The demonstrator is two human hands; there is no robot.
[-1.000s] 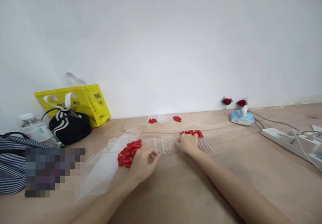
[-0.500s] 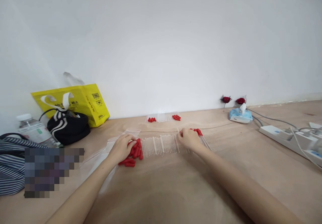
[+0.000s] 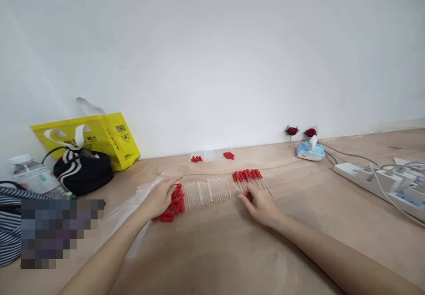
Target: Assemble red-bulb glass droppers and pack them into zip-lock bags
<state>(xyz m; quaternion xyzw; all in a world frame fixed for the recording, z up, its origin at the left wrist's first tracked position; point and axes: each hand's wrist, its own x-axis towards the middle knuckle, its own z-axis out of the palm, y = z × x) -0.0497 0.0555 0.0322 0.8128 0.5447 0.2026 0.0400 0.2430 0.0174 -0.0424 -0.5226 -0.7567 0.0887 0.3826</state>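
My left hand [image 3: 162, 196] lies beside and partly over a pile of red rubber bulbs [image 3: 179, 197], its fingers stretched out and open. To the right of the pile, a row of thin clear tubes [image 3: 207, 192] lies side by side. My right hand [image 3: 259, 202] rests at the lower ends of a second row, droppers with red bulbs [image 3: 247, 174] on their far ends. Its thumb stands apart from its fingers, which touch or hover over the clear stems; exact contact is hidden. I see nothing held in either hand.
Clear plastic bags [image 3: 133, 206] lie under and left of my left arm. Near the wall is a clear bag with red bulbs [image 3: 229, 155]. A yellow bag [image 3: 121, 140], black pouch [image 3: 86, 171] and bottle [image 3: 36, 175] stand left. Tissues [image 3: 310, 152] and a power strip [image 3: 375, 186] are right.
My right hand has moved down and right from the gap between the rows, uncovering the red-bulbed droppers. Its fingers have spread. My left hand's fingers have straightened above the bulb pile.
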